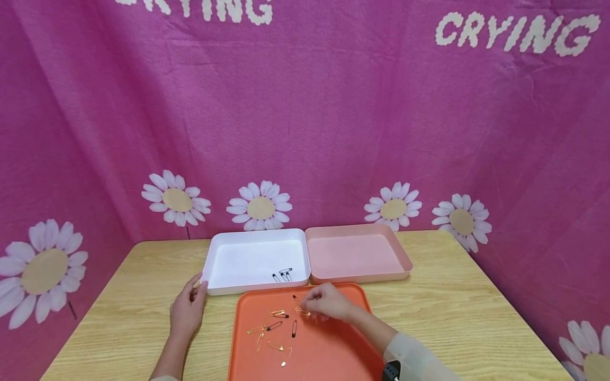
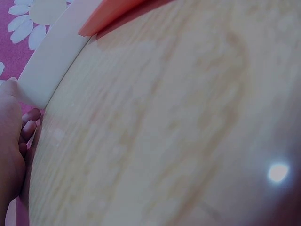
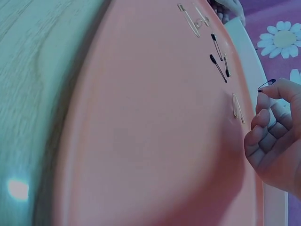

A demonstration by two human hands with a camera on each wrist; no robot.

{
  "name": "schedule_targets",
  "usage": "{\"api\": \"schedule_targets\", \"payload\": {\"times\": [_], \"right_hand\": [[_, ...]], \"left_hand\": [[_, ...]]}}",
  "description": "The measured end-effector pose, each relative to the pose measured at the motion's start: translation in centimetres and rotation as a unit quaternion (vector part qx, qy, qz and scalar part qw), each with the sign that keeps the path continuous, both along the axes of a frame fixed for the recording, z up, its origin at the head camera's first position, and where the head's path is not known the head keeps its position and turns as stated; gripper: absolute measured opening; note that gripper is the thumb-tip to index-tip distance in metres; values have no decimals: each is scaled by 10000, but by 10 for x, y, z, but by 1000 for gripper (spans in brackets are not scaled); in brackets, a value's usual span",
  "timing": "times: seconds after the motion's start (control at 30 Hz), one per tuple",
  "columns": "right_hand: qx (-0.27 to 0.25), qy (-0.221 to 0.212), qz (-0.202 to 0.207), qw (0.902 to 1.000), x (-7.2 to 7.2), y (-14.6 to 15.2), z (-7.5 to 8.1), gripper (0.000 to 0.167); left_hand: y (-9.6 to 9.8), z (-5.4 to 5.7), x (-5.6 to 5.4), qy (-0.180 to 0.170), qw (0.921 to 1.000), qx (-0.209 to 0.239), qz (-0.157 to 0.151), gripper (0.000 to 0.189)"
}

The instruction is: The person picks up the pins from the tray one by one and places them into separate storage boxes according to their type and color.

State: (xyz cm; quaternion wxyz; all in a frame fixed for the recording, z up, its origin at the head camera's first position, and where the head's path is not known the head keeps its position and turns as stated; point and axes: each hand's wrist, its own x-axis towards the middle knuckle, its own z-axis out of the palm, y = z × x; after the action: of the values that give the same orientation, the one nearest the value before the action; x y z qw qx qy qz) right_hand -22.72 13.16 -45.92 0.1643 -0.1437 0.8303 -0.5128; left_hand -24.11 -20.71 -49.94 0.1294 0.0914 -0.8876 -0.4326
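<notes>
right hand [image 1: 328, 301] pinched a black pin [image 3: 272, 81], free end beyond fingertips; seemed light, stiff, slippery, best taken by an end. left hand [image 1: 187, 312] gripped white tray [image 1: 238, 290].

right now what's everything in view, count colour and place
near tray: one, orange, front
left tray: one, white, back left
right tray: one, pink, back right
table: one, tan, under trays
pins: about eight, black, left tray, near tray, one pinched
pins: several, gold, near tray
cloth: one, magenta, behind table
daisies: six, white, on cloth
lettering: two, white, cloth top
wrist device: one, black, right arm
sleeves: two, pale, arms
left hand: one, bare, left tray's corner
right hand: one, bare, pinching black pin
</notes>
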Motion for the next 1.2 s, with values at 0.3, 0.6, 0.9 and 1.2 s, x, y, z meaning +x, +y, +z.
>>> {"api": "schedule_targets", "payload": {"times": [0.3,0.6,0.9,1.2], "right_hand": [[-117,-44,-194,9997,-5,2,4,22],[-184,-41,-458,9988,-14,4,11,25],[-367,-47,-571,9977,-24,4,19,27],[-514,14,-668,9964,-32,5,21,24]], "left_hand": [[0,0,1,-18,10000,3,8,53],[-1,0,1,-84,10000,3,2,54],[1,1,0,6,10000,7,8,52],[0,0,0,-10,10000,9,-12,53]]}}
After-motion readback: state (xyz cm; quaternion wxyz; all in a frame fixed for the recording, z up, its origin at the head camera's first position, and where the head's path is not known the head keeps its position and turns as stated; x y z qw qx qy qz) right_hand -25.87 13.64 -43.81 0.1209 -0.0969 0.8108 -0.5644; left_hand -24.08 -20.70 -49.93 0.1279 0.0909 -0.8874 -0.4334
